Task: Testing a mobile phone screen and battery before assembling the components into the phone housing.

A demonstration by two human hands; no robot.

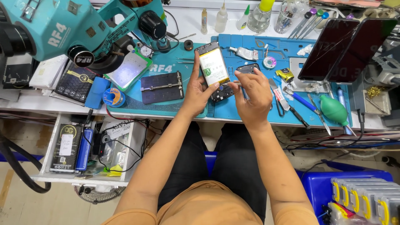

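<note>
Lap, dark trousers [216, 166], nearest lens | left hand [199, 92] clasps opened phone [214, 68] above blue mat [250, 112] | right hand [251, 93] pinches thin tool at its lower end (tip hidden) | I judge: back already off, internals exposed, reassembly left.

White workbench [25, 102] – open drawer [52, 141], blue plastic stool [333, 183], beige floor [25, 204]
</note>
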